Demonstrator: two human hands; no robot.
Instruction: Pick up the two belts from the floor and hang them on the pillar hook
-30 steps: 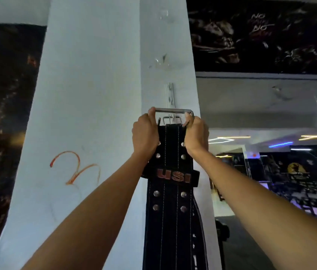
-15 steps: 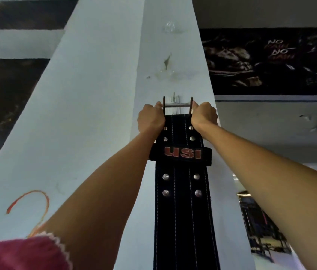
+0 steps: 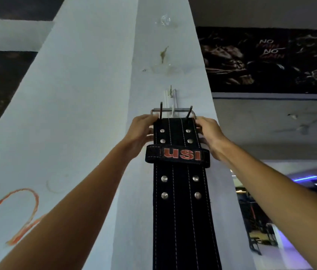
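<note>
A wide black belt (image 3: pixel 181 211) with white stitching, metal rivets and a loop lettered "USI" in red hangs down the pale pillar (image 3: pixel 87 98). Its metal buckle (image 3: pixel 173 110), with two dark prongs pointing up, sits against the white hook (image 3: pixel 171 98) fixed to the pillar. My left hand (image 3: pixel 141 131) grips the belt's top left edge by the buckle. My right hand (image 3: pixel 210 133) holds the top right edge. Both arms reach upward. No second belt can be picked out; one may lie hidden behind this one.
An orange scrawl (image 3: pixel 17 213) marks the pillar's left face. A dark mural reading "NO PAIN NO GAIN" (image 3: pixel 270 49) covers the wall at upper right. Gym equipment (image 3: pixel 255 221) and blue lights show at lower right.
The view has tilted upward and closer. My hands have slid from the buckle's sides down onto the belt's top edges, and the buckle now rests at the hook.
</note>
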